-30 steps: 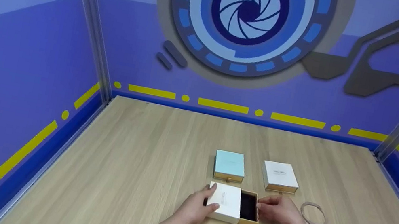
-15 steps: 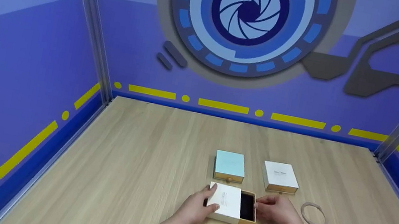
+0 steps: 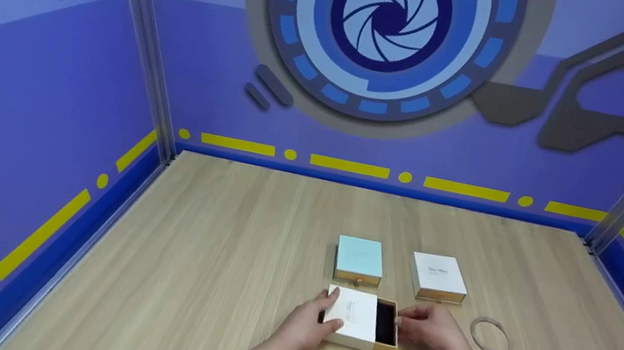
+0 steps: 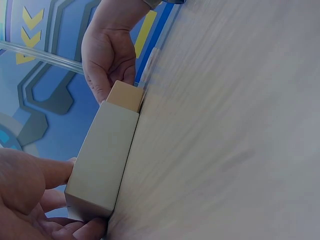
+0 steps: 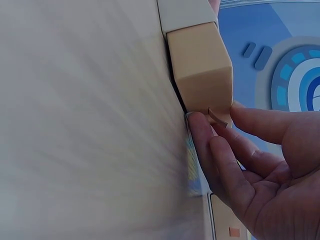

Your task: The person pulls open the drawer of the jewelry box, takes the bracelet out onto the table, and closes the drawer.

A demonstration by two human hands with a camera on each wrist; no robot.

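On the head view I count three boxes on one table point(image 3: 222, 249): a teal box point(image 3: 360, 255) and two white ones. The far white box point(image 3: 439, 274) sits to the right of the teal box; the near white box point(image 3: 352, 313) lies just on the near side of it. Its one drawer point(image 3: 384, 349) sticks part-way out to the right, with a dark lining point(image 3: 385, 324) inside. My two hands are both on this box: the left hand point(image 3: 302, 324) grips its left end, and the right hand point(image 3: 438, 332) holds the drawer's right end with bent fingers. One ring point(image 3: 472, 326) lies on the table, just right of the right hand.

On the left wrist view I see the left fingers around the box's left end, and the drawer's bare near side.

On the right wrist view I count one pull tab point(image 5: 217, 118) on the drawer, fingertips touching the end beside it and the thumb point(image 5: 257, 122) at the upper edge; I cannot tell whether the tab itself is pinched.
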